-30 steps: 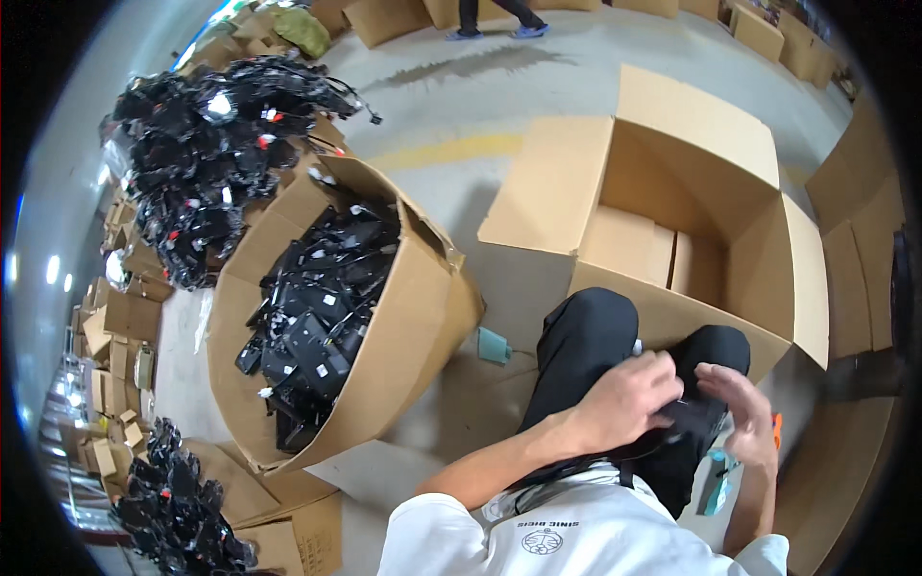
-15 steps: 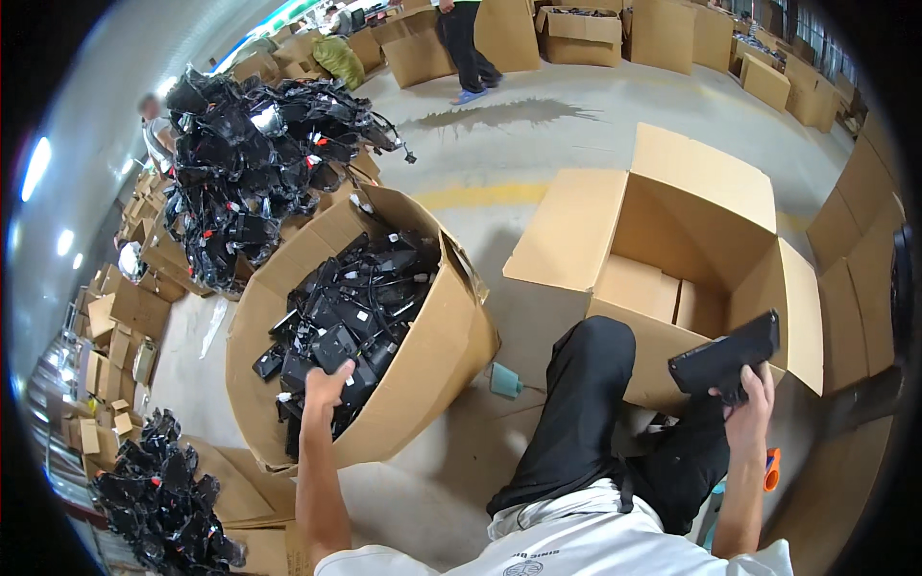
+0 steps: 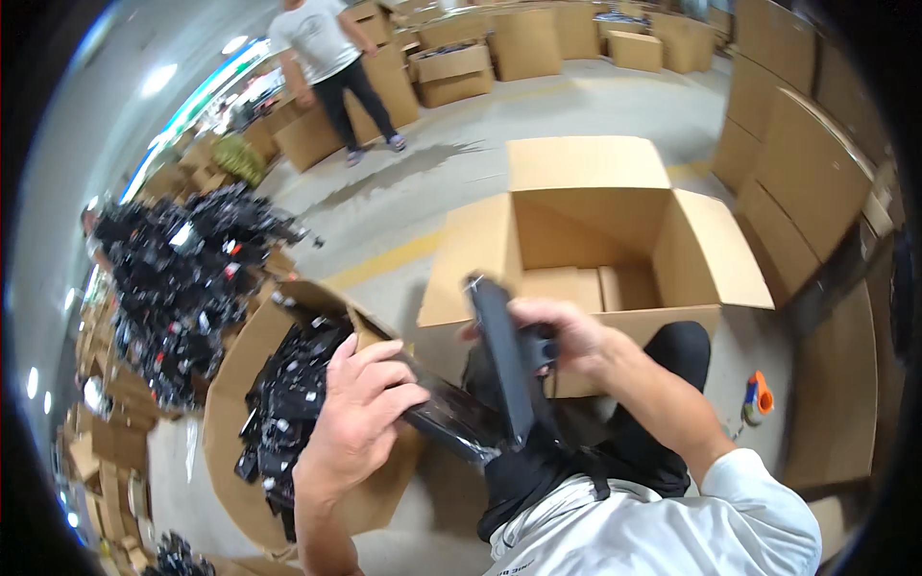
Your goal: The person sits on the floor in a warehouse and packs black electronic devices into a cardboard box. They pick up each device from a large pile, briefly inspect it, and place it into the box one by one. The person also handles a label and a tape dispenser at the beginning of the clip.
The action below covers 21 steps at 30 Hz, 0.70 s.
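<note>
Your left hand (image 3: 360, 408) was raised in front of your chest, fingers curled around the near end of a glossy black part (image 3: 451, 420), clamped on it. Your right hand (image 3: 567, 336) reached across from the right, forearm angled up from the lower right, and gripped a flat black slab (image 3: 501, 360) that stood nearly upright between both hands; its fingers were wrapped around the slab's far side. The two black pieces met just above your lap, touching or overlapping; you could not tell from this view whether they were joined.

There was bare concrete floor (image 3: 567, 115) beyond the boxes, with open room toward the far stacks. Your dark-trousered knee pressed close against the front wall of the open cardboard box (image 3: 691, 254).

That box sat just ahead of your right hand, flaps spread, holding only a few flat cardboard pieces at the bottom. To your left, a tilted cardboard drum (image 3: 235, 384) was filled with tangled black parts, and a loose heap of black parts (image 3: 182, 278) lay behind it. An orange tool (image 3: 759, 396) rested on the floor at your right. Another person (image 3: 331, 58) stood far off by stacked cartons.
</note>
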Motion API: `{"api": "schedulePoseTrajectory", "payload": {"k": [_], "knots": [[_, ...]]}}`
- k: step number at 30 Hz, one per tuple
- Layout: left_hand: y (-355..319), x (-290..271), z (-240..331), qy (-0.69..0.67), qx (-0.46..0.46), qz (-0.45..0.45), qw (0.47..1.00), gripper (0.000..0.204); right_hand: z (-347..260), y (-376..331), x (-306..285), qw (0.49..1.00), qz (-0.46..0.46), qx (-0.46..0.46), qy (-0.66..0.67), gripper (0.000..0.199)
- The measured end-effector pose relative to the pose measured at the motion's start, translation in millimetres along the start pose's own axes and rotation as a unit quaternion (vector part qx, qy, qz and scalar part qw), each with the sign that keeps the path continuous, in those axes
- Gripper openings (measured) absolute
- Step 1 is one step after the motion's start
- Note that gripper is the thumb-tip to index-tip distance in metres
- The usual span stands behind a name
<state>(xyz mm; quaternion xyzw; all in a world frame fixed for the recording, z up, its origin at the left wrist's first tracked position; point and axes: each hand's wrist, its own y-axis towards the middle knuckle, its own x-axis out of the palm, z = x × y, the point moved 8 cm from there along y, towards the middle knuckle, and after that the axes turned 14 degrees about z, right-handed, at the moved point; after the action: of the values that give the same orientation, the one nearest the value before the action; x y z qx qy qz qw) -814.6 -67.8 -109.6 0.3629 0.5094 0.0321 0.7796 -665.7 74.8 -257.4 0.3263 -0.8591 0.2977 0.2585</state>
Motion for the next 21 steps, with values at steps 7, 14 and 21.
{"api": "schedulePoseTrajectory", "payload": {"k": [7, 14, 21], "knots": [[51, 140, -8, -0.297, -0.004, 0.045, 0.954, 0.04, 26, -38, -73, 0.995, 0.026, -0.025, 0.091, 0.048], [35, 252, 4, -0.66, -0.235, 0.129, 0.702, 0.062, 36, -58, -153, 0.937, 0.159, -0.109, 0.293, 0.051], [1, 274, 18, -0.451, -0.418, 0.29, 0.733, 0.072, 33, -62, -163, 0.916, 0.314, -0.195, 0.155, 0.052]]}}
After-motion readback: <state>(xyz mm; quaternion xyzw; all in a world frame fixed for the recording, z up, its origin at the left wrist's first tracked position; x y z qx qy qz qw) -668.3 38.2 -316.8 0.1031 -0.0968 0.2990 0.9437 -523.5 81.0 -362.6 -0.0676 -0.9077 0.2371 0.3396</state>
